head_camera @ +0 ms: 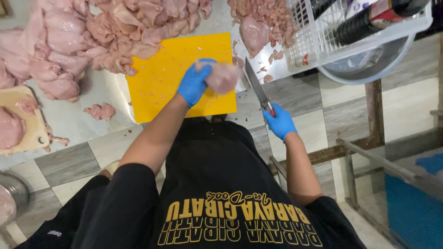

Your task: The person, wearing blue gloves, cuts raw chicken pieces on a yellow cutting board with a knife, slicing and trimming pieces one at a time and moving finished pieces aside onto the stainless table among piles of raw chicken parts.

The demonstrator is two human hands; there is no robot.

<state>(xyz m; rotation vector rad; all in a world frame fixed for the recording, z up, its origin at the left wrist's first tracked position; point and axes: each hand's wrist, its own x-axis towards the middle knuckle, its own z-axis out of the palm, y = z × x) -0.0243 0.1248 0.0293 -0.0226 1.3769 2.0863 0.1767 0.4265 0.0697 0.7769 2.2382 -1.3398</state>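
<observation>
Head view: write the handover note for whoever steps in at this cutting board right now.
Left hand, blue-gloved: grip closed on a pale pink raw chicken piece, lifted over the yellow plastic cutting board.
Right hand, blue-gloved: grip closed on the red handle of a steel kitchen knife, blade pointing away, beside the board's right edge.
Done: a heap of small cut chicken bits lies beyond the board, next to a white plastic basket.
Left: a big pile of whole raw chicken pieces on the steel table, uncut; the held piece also looks uncut.

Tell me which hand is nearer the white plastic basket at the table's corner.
Right. The right hand, gripping the knife, sits just below the white plastic basket; the left hand, holding a chicken piece, is farther away over the yellow cutting board.
</observation>
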